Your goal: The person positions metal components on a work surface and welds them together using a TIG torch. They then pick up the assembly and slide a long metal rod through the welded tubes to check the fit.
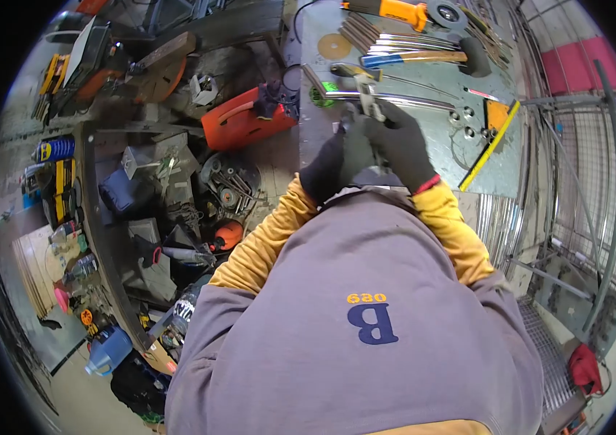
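Both hands, in dark work gloves, come together in front of my chest at the near edge of the metal bench (413, 101). My right hand (403, 141) is closed round a narrow grey metal piece (368, 94) that sticks up past the fingers. Against it from the other side, my left hand (329, 161) is closed too, its fingertips largely hidden. I cannot tell what kind of tool or part the piece is. Just beyond lie shiny metal rods (424, 101) and a tool with a yellow-and-black handle (351, 70). Several small metal rings (469, 133) sit to the right.
On the bench are a hammer (416, 58) with a blue-and-wood handle, an orange angle grinder (402, 12) and a yellow ruler (491, 145). An orange tool case (246, 119) stands left of the bench. Further left is a cluttered shelf (105, 239); a wire-mesh frame (576, 159) rises at right.
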Available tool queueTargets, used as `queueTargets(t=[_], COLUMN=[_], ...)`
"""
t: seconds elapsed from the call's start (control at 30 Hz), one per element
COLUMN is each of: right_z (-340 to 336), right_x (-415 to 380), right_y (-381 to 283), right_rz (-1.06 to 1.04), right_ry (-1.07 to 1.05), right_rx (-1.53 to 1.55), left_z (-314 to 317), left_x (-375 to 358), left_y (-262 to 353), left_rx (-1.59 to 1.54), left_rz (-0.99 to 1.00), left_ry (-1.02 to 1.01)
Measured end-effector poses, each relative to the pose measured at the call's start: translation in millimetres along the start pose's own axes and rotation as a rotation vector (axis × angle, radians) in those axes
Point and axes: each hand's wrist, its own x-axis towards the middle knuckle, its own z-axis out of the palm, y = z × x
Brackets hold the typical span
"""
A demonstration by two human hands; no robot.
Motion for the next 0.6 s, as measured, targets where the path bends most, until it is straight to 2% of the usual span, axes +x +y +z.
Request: queueTargets(t=[0.07,0.1,0.13,0.17,0.2,0.23,0.27,0.3,0.33,0.4,0.47,0.53,0.6], right_z=[-2,-3,-4,-4,-7,-10,-4,-3,0,6,20,30,36], right_x=[-15,-23,-30,-36,-39,-40,-39,-36,-33,-26,-22,-18,-16], right_y=[-13,-11,-9,-13,-7,3,1,-5,-1,12,23,31,34], right_rz=[0.029,-0.003,-0.033,-0.053,-0.040,-0.162,-0.290,-0.437,-0.433,-0.547,-0.550,-0.622,-0.575], right_ry=[0.069,0.082,0.097,0.136,0.121,0.149,0.171,0.061,0.042,-0.058,-0.079,-0.044,-0.077], right_rx=[-0.087,-0.067,-0.048,-0.188,-0.191,-0.453,-0.711,-0.849,-0.851,-1.142,-1.212,-1.292,-1.307], left_z=[14,17,13,6,-1,-7,-13,-20,-31,-62,-93,-119,-142], left_x=[1,-6,-15,-25,-37,-52,-70,-90,-107,-141,-169,-187,-191], left_y=[6,-11,-3,13,28,35,37,38,35,5,-33,-72,-108], left_rx=[0.249,0.346,0.342,0.482,0.618,0.480,0.471,0.106,-0.261,-0.309,-0.137,-0.089,0.082], left_rz=[-0.108,0.145,0.133,0.052,-0.031,-0.106,-0.118,-0.179,-0.227,-0.400,-0.488,-0.574,-0.673], left_ry=[0.082,0.122,0.135,0.048,-0.039,0.022,0.039,0.201,0.358,0.708,0.963,1.050,1.023])
